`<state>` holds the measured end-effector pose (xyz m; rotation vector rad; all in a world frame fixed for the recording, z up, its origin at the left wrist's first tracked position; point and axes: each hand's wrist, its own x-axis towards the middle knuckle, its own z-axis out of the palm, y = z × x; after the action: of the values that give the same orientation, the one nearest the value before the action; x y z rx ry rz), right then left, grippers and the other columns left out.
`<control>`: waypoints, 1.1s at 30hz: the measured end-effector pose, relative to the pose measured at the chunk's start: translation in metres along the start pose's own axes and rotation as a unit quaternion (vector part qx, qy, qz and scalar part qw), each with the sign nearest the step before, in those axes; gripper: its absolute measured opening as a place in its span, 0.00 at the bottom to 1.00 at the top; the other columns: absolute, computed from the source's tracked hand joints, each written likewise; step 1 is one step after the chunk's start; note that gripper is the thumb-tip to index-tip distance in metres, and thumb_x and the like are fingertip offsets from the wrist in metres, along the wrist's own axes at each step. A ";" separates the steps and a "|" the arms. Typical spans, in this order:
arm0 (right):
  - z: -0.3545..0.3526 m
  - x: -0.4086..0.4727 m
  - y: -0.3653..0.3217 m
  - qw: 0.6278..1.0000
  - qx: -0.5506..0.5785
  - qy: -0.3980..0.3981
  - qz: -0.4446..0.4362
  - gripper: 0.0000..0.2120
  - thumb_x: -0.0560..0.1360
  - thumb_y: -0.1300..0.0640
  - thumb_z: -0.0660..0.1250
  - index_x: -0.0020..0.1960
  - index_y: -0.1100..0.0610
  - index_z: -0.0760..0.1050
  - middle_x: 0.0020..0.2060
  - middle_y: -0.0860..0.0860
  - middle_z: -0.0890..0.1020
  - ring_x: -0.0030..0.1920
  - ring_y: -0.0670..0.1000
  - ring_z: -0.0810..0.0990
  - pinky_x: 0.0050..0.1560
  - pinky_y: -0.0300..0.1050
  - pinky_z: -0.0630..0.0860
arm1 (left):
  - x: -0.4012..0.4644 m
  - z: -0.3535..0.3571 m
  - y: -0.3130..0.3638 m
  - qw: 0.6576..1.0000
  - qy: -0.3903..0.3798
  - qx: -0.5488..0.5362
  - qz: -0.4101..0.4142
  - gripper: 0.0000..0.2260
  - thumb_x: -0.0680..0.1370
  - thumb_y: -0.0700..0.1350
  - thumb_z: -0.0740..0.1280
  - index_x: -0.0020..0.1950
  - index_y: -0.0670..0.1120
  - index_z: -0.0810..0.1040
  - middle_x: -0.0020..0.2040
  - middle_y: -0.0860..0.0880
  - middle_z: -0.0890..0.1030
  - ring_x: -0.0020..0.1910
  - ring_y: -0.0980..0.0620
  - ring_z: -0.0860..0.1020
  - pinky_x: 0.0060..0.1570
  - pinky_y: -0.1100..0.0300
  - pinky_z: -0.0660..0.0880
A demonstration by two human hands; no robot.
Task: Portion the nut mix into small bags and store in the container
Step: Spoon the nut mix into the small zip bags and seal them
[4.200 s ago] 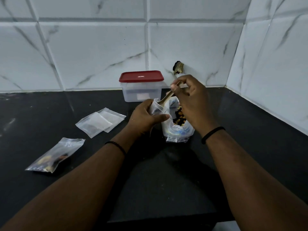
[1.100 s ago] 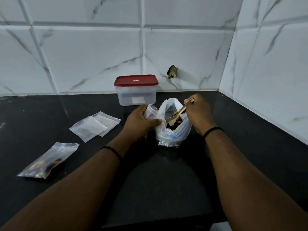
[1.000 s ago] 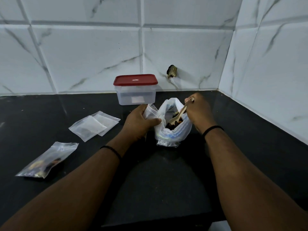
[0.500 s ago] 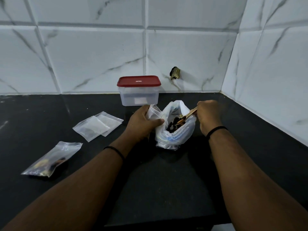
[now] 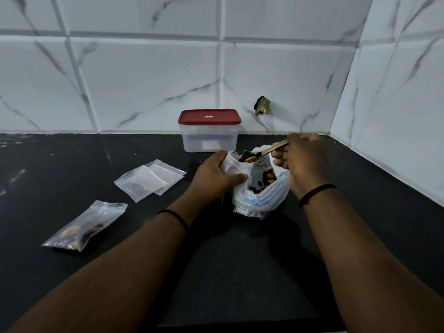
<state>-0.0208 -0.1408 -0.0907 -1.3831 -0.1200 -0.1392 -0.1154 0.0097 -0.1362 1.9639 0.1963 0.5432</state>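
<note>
1. My left grip point(image 5: 213, 175) is clamped round a small clear plastic bag point(image 5: 231, 164), fingers and thumb curled on it, holding its mouth up just beside the big bag
2. My right grip point(image 5: 303, 162) is pinched on the handle of a pale wooden spoon point(image 5: 263, 153); the spoon bowl carries dark and orange nuts and sits right at the small bag's mouth, to the left of this grip
3. The large clear plastic bag of nut mix point(image 5: 263, 188) stands open on the black stone bench point(image 5: 240, 272), between my two grips and touching both
4. A filled small clear bag point(image 5: 84, 227) lies flat at the left, well apart from my grips
5. A stack of empty small clear bags point(image 5: 149, 179) lies near my left grip
6. The clear plastic container with red lid point(image 5: 209, 129) stands shut by the wall, behind my grips
</note>
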 end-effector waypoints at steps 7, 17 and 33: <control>0.012 -0.031 -0.008 0.957 -0.060 -0.120 -0.258 0.04 0.82 0.55 0.64 0.53 0.56 0.74 0.44 0.54 0.85 0.39 0.48 0.86 0.35 0.39 0.81 | 0.003 0.001 -0.002 0.999 0.031 -0.035 0.009 0.18 0.70 0.42 0.78 0.57 0.47 0.79 0.51 0.50 0.84 0.50 0.50 0.83 0.55 0.48 0.80; 0.007 -0.033 -0.013 0.946 -0.023 -0.099 -0.309 0.04 0.82 0.57 0.64 0.52 0.58 0.73 0.44 0.54 0.84 0.40 0.50 0.86 0.39 0.48 0.83 | 0.003 -0.001 0.001 0.997 0.034 -0.065 0.006 0.16 0.71 0.42 0.77 0.55 0.51 0.77 0.49 0.54 0.83 0.43 0.64 0.81 0.40 0.71 0.75; -0.017 -0.006 0.007 0.851 -0.337 -0.090 -0.393 0.03 0.80 0.57 0.67 0.49 0.55 0.78 0.37 0.47 0.82 0.37 0.45 0.79 0.34 0.31 0.72 | -0.002 0.003 0.005 0.996 0.036 0.080 -0.006 0.16 0.71 0.45 0.76 0.56 0.49 0.77 0.47 0.55 0.80 0.45 0.59 0.78 0.40 0.66 0.71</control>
<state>-0.0259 -0.1557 -0.1015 -1.9770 -0.8690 -0.7983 -0.1164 0.0045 -0.1328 2.0989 0.3049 0.6077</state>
